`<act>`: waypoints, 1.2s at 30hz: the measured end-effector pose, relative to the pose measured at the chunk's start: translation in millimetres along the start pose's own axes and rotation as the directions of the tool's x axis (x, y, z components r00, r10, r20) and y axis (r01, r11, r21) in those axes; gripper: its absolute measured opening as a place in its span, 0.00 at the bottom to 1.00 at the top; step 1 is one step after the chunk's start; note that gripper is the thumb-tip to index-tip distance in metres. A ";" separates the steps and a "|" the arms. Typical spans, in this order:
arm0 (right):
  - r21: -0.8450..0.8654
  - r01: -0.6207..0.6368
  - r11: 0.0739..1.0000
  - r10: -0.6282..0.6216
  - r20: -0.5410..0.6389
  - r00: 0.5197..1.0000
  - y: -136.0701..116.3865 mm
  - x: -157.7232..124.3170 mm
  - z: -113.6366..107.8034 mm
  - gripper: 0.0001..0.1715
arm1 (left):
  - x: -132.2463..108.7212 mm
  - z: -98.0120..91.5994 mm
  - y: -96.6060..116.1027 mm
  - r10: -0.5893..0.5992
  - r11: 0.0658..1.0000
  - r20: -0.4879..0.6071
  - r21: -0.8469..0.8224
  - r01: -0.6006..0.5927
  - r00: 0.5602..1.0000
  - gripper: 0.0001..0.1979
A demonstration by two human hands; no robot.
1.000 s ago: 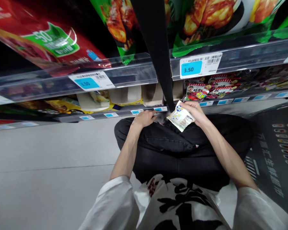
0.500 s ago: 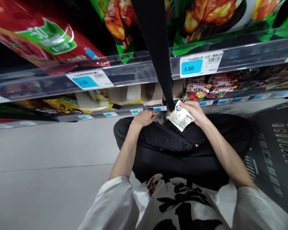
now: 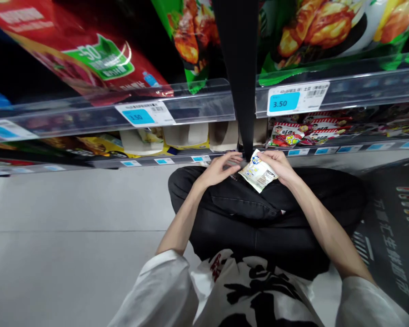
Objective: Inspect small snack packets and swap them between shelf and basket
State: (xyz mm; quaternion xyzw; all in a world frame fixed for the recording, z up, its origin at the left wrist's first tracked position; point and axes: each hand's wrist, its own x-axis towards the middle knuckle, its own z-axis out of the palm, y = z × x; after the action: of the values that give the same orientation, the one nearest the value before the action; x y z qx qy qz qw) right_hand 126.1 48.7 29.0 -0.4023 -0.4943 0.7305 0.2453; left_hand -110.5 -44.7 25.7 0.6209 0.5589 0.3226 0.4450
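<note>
Evidently, the small pale packet is being pinched at its upper right edge by the right hand, thumb and fingers clamped on it, so that most of its print is being left uncovered. It is being held tilted just above the folded legs in black trousers, near the shelf post. Beside it, the left hand is being held with thumb parted from loosely spread fingers, nothing visible between them; whether the packet is being touched by the thumb cannot be told. Farther out, small red packets are being stored on the lower shelf, near cardboard trays, apparently meant for containing loose goods. Above, a large red bag is being held back by a clear lip, presumably against sliding.
</note>
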 end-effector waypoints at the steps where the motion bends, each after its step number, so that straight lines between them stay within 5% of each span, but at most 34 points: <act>1: -0.007 -0.001 1.000 0.002 0.014 1.000 0.6 -0.1 0.6 0.24 | -0.9 3.4 0.1 -0.011 0.995 0.054 -0.102 0.016 0.999 0.30; 4: -0.006 -0.009 1.000 0.009 0.025 1.000 2.4 0.9 2.2 0.26 | -0.5 9.0 -4.2 -0.045 0.963 0.173 -0.254 0.089 0.984 0.32; 7: -0.004 -0.017 1.000 0.017 -0.006 1.000 5.1 4.0 3.1 0.28 | 2.5 8.3 -9.7 -0.085 0.949 0.125 -0.292 0.118 0.989 0.27; 13: 0.039 0.053 0.998 -0.050 -0.065 0.997 3.6 7.4 -1.9 0.24 | 5.7 1.2 -10.7 -0.110 0.913 -0.079 -0.401 0.069 0.991 0.26; 19: 0.042 0.147 0.988 -0.148 0.038 0.988 -5.3 2.8 -5.6 0.21 | 7.6 -2.7 -10.7 -0.145 0.896 -0.400 -0.440 -0.051 0.905 0.24; 23: -0.013 0.175 0.985 -0.174 0.038 0.984 2.7 4.6 -3.7 0.24 | 8.3 -4.6 -15.3 -0.138 0.874 -0.466 -0.472 -0.113 0.874 0.24; 26: -0.126 0.280 0.952 -0.288 -0.056 0.956 10.3 8.4 -6.1 0.16 | 7.0 -4.6 -16.5 -0.113 0.847 -0.410 -0.515 -0.128 0.905 0.25; 31: -0.298 0.505 0.810 -0.545 -0.066 0.836 15.7 12.4 -12.0 0.10 | 5.5 -3.5 -15.9 -0.014 0.832 -0.203 -0.545 -0.101 0.979 0.27; 36: -0.265 0.517 0.814 -0.541 -0.021 0.841 14.0 9.7 -9.4 0.12 | 7.0 -5.3 -11.4 0.151 0.830 -0.030 -0.540 -0.143 0.988 0.30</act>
State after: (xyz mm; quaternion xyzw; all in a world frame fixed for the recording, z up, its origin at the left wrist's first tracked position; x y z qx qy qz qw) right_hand 129.1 55.5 11.0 -0.3109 -0.6620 0.5454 0.4095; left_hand -118.7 -37.0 16.7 0.5138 0.3929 0.4957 0.5795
